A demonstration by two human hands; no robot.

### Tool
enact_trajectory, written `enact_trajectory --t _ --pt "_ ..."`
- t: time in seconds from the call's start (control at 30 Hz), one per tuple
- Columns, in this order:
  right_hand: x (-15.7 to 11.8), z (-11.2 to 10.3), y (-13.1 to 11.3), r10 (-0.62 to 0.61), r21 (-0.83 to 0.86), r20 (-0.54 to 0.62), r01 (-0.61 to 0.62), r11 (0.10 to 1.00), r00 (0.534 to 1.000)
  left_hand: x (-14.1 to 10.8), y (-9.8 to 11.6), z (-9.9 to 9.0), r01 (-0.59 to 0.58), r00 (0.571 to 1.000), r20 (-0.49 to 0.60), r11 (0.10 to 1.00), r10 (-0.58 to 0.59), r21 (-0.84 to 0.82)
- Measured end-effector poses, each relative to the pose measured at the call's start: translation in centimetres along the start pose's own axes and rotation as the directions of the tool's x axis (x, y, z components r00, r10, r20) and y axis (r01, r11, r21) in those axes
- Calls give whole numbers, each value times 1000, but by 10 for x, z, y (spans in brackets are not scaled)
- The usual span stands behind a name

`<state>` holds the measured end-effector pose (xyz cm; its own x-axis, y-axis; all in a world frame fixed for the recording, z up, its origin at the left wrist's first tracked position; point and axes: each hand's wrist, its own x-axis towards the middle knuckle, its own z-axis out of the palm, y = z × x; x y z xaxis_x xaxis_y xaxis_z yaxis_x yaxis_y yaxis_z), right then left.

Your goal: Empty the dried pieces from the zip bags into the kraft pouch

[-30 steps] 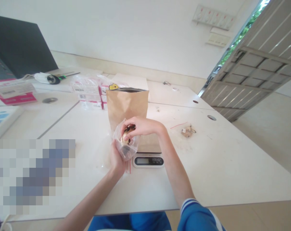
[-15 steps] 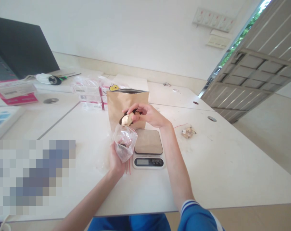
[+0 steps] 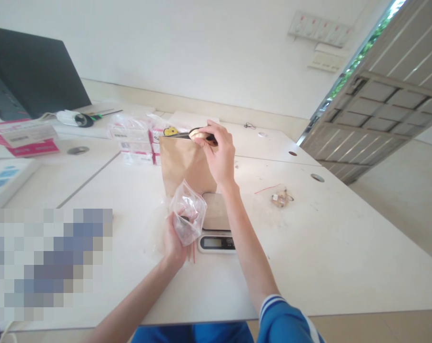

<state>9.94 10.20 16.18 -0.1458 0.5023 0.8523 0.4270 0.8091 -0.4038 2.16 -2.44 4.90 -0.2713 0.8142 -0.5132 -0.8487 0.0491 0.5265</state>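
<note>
One carry is in hand, it seems: the right hand (image 3: 221, 147) grips dried pieces (image 3: 197, 135) at the paper bag's (image 3: 187, 164) mouth, eleven o'clock from the scale (image 3: 216, 214). The left hand (image 3: 175, 240) holds an open plastic bag (image 3: 190, 233) at nine. Release calls for clearing the rim.

Paper bag (image 3: 187, 166) seemingly blocks space behind scale (image 3: 216, 214).

Over there, some cream-and-black, dried-looking pieces (image 3: 198, 135) are up at the open mouth of an upright brown paper pouch (image 3: 185, 164). A clear, crinkled plastic bag (image 3: 191, 227) gapes in front of it, tilted, something dark showing in it.
</note>
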Motion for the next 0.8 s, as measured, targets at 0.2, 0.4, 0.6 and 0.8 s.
enact_trajectory --t 0.2,0.4,0.6,0.8 --pt "0 3 3 -70 -119 102 82 989 992 4 -2 -5 5 1000 18 1000 -5 -3" --pt "-2 5 6 -96 -177 164 125 976 982 7 -4 -7 -7 1000 26 1000 8 -10" --pt "-1 4 5 -72 -216 225 122 969 972 5 -4 -6 -14 1000 24 1000 14 0" --pt "0 4 0 -57 -263 267 130 956 962 3 -1 -5 36 999 39 999 -36 -7"
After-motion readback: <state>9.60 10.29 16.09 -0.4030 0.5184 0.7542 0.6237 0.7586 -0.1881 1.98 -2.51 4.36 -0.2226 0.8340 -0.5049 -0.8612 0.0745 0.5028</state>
